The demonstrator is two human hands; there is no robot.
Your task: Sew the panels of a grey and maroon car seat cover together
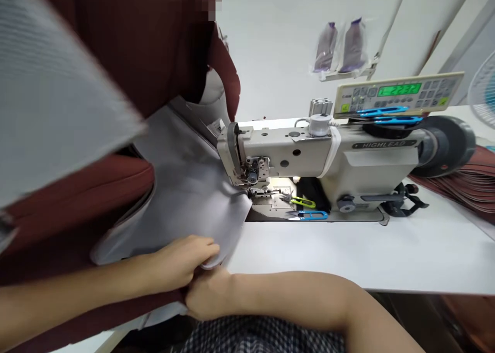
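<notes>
A large maroon cover with a smooth grey backing lies bunched over the left side of the sewing machine. One edge of it reaches under the machine's needle and presser foot. My left hand is closed over the cover's near edge, its fingers curled round the grey side. Just below and touching it, my right hand is closed in a fist on the maroon part of the same cover; its fingertips are hidden. Both hands are in front of the needle, nearer my body.
Yellow thread snips and blue thread snips lie on the machine bed. More blue snips rest on top, by the control panel. Stacked maroon pieces are at the right on the white table.
</notes>
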